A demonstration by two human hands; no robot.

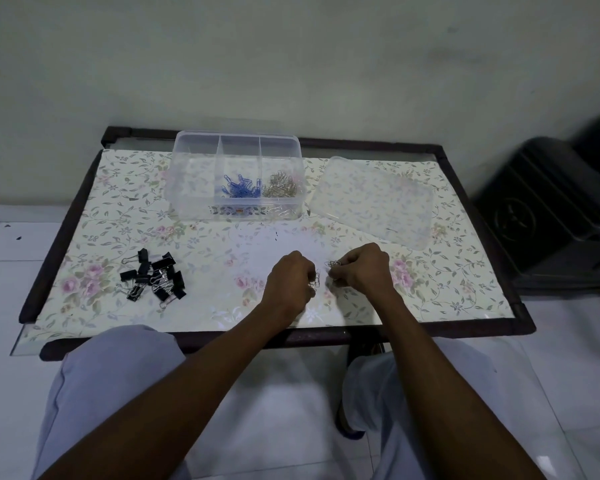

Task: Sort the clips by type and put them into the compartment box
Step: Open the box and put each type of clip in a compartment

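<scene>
Both hands low over the table (94, 237), close together but apart; left hand (290, 280) has fingers curled round a small bunch of silver paper clips (315, 280); right hand (359, 270) pinches another few silver clips (332, 263). Compartment box (236, 209) stands beyond the hands, blue clips (241, 188) in its middle cell, silver ones (280, 187) in the cell on the right, left cell apparently unfilled; lid (373, 202) beyond the right hand; black binder clips (153, 278) heaped well left of the left hand, unsorted. Risks: wire clips interlock, so a bunch may shed stragglers on the lift; a loose drop could land in the blue cell; the patterned cloth hides fallen clips.
</scene>
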